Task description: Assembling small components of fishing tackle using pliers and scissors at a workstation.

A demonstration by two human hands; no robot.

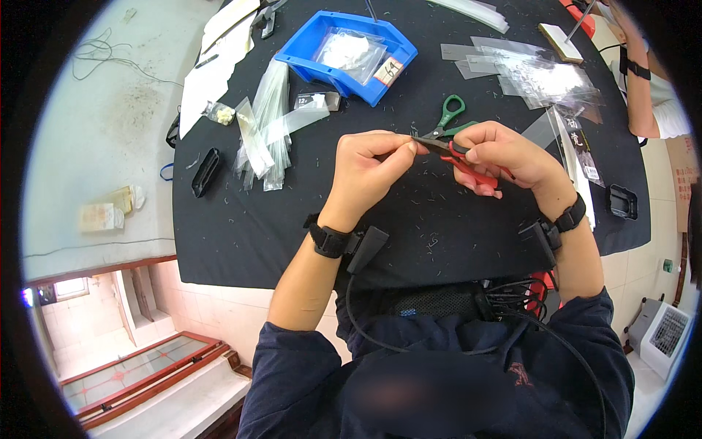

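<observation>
My right hand (508, 155) grips red-handled scissors (474, 174), fingers wrapped through the loops and blades pointing left. My left hand (369, 167) is closed in a pinch right at the blade tips; whatever sits between its thumb and finger is too small to make out. Just beyond the blades, green-handled scissors (452, 111) lie on the black tablecloth (307, 256), partly hidden by the red pair and my right hand. Tiny pale clippings are scattered over the cloth beneath both hands.
A blue bin (316, 72) holding clear bags stands at the far middle. Clear plastic strips (272, 128) lie left of it, clear sheets (537, 77) to the right. Small black trays rest near the left (206, 173) and right (622, 202) edges. Another person's arm (639, 91) shows far right.
</observation>
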